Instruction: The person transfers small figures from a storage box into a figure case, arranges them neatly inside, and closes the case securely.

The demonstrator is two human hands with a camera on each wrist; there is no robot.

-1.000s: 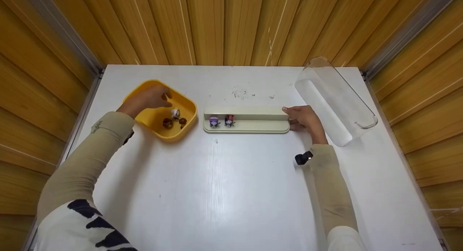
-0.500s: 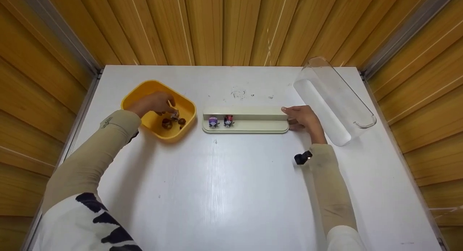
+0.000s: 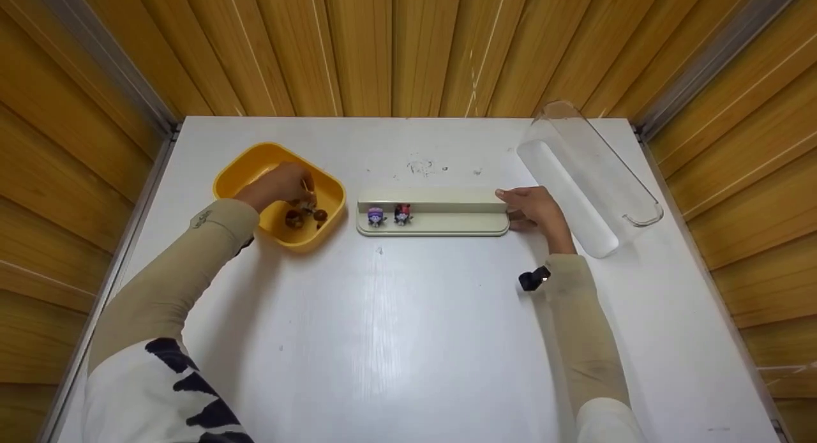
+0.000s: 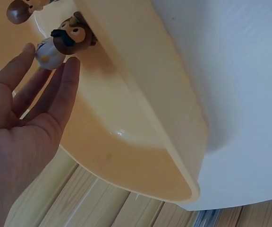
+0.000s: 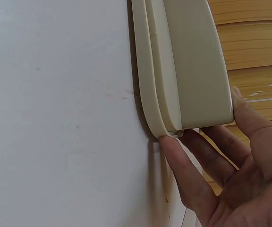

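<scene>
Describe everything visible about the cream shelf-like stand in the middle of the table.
The cream stand is a long, narrow piece that looks like smooth plastic, with a flat rounded base and a raised back ledge. It lies flat on the white table, lengthwise across it, just right of the yellow tray. Two small figurines, a purple one and a red one, stand on its left end. The right hand holds its right end, with its fingers against the edge.
</scene>
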